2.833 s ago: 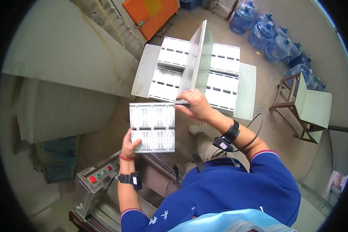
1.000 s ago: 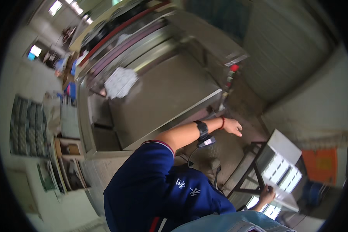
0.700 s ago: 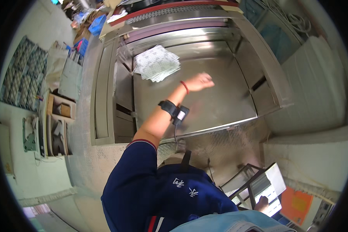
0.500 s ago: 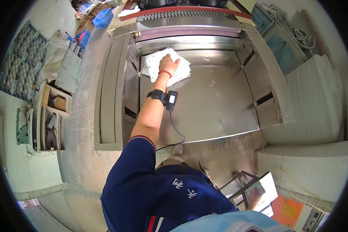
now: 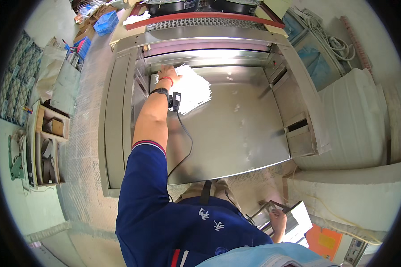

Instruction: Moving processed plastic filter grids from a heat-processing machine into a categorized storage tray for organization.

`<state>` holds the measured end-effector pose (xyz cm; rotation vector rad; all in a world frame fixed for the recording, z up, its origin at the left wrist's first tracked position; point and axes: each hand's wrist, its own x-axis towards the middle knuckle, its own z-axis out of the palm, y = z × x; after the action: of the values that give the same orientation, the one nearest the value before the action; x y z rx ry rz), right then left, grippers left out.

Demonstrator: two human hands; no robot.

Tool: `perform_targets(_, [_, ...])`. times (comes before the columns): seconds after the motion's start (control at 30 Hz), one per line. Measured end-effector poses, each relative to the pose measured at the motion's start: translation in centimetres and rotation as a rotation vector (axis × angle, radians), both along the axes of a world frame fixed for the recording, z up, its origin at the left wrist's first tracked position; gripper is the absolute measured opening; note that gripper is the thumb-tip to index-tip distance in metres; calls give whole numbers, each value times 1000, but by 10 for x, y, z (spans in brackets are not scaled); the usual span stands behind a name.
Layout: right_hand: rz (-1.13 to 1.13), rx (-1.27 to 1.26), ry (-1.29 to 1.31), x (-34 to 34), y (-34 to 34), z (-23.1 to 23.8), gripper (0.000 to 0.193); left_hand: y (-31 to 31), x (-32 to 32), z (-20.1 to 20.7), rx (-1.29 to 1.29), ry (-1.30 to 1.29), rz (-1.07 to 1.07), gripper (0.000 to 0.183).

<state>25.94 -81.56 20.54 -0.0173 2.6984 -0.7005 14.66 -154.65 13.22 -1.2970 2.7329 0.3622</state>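
Observation:
My left hand (image 5: 168,73) reaches to the far left of a steel tray-like table (image 5: 236,115). Its fingers are spread, at the far left edge of a stack of white sheets (image 5: 192,89). The stack is uneven, with its edges fanned out; glare washes out the surface. On that wrist are a red bracelet and a black strap carrying a small black device (image 5: 177,102) with a cable. Low on the right, my right hand (image 5: 278,219) has its fingers curled at the edge of a dark-framed panel (image 5: 298,218) with a white face. Part of its grip is hidden.
Raised metal sides (image 5: 116,120) flank the table. A roller (image 5: 209,46) and a chain-like conveyor (image 5: 205,23) lie across its far end. A wrapped white bulk (image 5: 352,120) stands right. Wooden cubbies (image 5: 53,127) and blue crates (image 5: 106,23) are left. The cable hangs over the table's front edge.
My left hand has moved left, from the top of the stack to its left edge. My right hand has come up to the panel's edge and shows more plainly. The view has shifted slightly.

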Motion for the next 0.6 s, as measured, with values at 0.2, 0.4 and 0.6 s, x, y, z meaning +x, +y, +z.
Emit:
perform_targets(0.2, [50,38,-57,-32,-27,-2,29,-27,-19,-2,-74,-146,-107,84])
perform_targets(0.4, [152,54,-159,-55,-64,-16,30,-55,-28,0,129,-98,-47,80])
perform_targets(0.6, [517,-133,-148,-120,-152,-26,29,-22,-45,-4,98,-98,56,81])
